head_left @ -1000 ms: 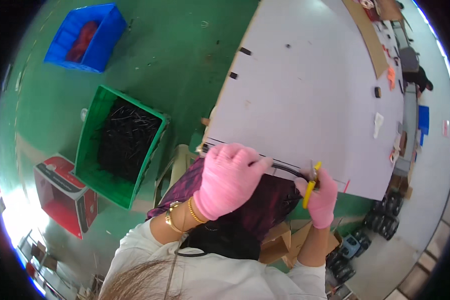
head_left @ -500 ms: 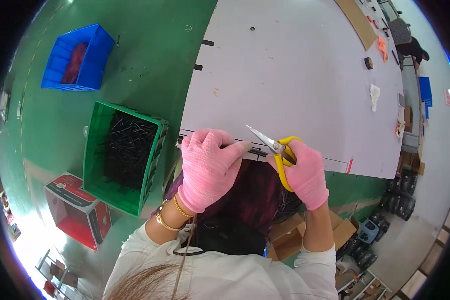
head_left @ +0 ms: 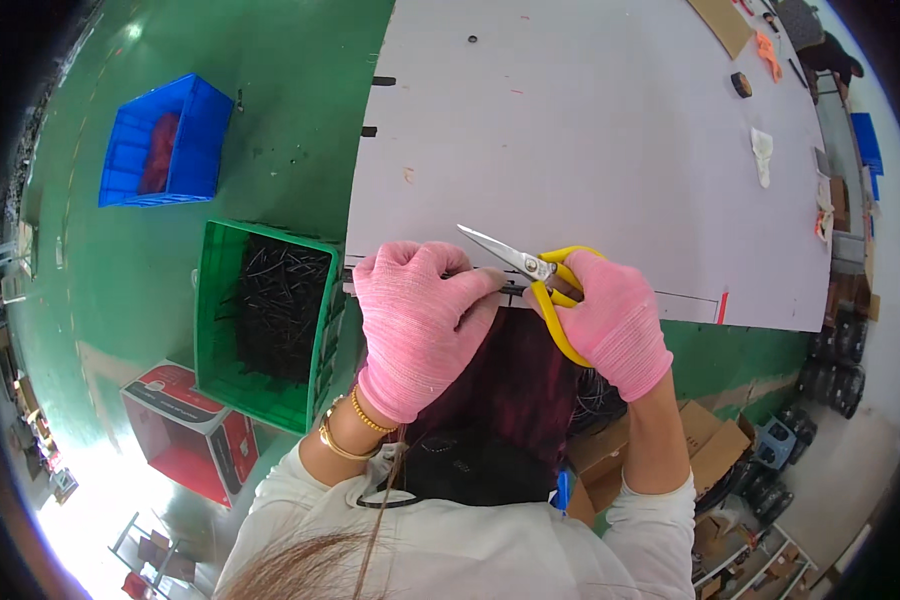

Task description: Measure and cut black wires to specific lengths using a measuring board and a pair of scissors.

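Note:
Both my hands wear pink knitted gloves and meet at the near edge of a white tabletop [head_left: 590, 130]. My left hand [head_left: 410, 325] is closed, thumb against fingers, on a thin black strand [head_left: 514, 290], perhaps a cable or tube. Most of that strand is hidden under the glove. My right hand [head_left: 620, 320] grips scissors with yellow handles [head_left: 541, 268]. Their silver blades point up and left, just beyond my left thumb, and the black strand runs close below the pivot. Whether the blades touch the strand I cannot tell.
On the floor at left stand a green crate [head_left: 210, 330] of short black pieces, a blue crate [head_left: 195, 145] and a red-and-grey box [head_left: 195, 430]. A tape roll [head_left: 741, 85] and a white cloth [head_left: 762, 157] lie on the table's right side. Dark purple cloth [head_left: 510, 380] covers my lap.
The scissors have moved left toward my left hand, their blades now beyond its thumb. My left hand keeps its pinch. The whole view has shifted slightly.

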A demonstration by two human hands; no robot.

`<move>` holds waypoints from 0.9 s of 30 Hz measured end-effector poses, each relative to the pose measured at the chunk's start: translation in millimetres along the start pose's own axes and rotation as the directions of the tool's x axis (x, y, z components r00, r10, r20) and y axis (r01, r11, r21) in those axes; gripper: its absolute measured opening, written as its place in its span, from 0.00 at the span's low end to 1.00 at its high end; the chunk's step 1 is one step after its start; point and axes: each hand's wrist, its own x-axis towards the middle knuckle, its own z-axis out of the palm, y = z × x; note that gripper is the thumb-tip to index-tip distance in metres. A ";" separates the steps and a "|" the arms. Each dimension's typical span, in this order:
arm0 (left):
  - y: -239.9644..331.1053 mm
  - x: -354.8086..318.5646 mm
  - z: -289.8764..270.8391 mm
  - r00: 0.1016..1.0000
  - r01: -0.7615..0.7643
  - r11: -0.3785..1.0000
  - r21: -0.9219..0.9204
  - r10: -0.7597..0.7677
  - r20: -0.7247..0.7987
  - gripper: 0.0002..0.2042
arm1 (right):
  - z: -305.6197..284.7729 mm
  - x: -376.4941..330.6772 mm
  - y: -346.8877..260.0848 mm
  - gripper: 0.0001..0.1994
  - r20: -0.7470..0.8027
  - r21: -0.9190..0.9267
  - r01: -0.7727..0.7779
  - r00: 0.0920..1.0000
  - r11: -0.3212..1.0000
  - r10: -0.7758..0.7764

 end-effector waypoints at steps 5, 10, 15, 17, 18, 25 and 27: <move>7.7 5.1 0.9 1.000 -0.002 1.000 -0.011 0.002 0.006 0.08 | 0.9 -0.8 2.2 0.13 -0.001 0.028 0.024 1.000 0.999 -0.024; 5.7 2.4 6.2 1.000 0.015 1.000 -0.015 -0.015 0.006 0.09 | -0.3 -0.4 2.1 0.12 0.033 0.012 -0.014 0.999 1.000 0.014; 6.3 2.6 6.6 1.000 0.017 1.000 0.004 -0.017 0.015 0.09 | -1.8 -0.4 1.8 0.13 0.039 0.006 -0.005 0.999 1.000 0.005; 6.1 2.6 6.8 1.000 0.015 1.000 0.007 -0.015 0.016 0.09 | -1.7 -0.3 1.7 0.13 0.045 0.038 -0.012 0.999 0.999 0.011; 6.3 2.5 6.8 0.999 0.024 1.000 0.015 -0.024 0.022 0.09 | -1.6 -0.1 1.7 0.13 0.044 0.041 -0.012 0.999 0.999 0.010; 6.1 3.4 7.8 0.999 0.034 0.999 0.023 -0.035 0.026 0.10 | -1.0 -1.1 2.1 0.13 0.029 0.037 0.006 1.000 0.999 -0.007; 6.4 3.8 7.5 0.999 0.030 0.999 0.028 -0.031 0.030 0.10 | -0.7 -1.3 2.7 0.13 0.033 0.014 0.005 0.999 1.000 -0.005</move>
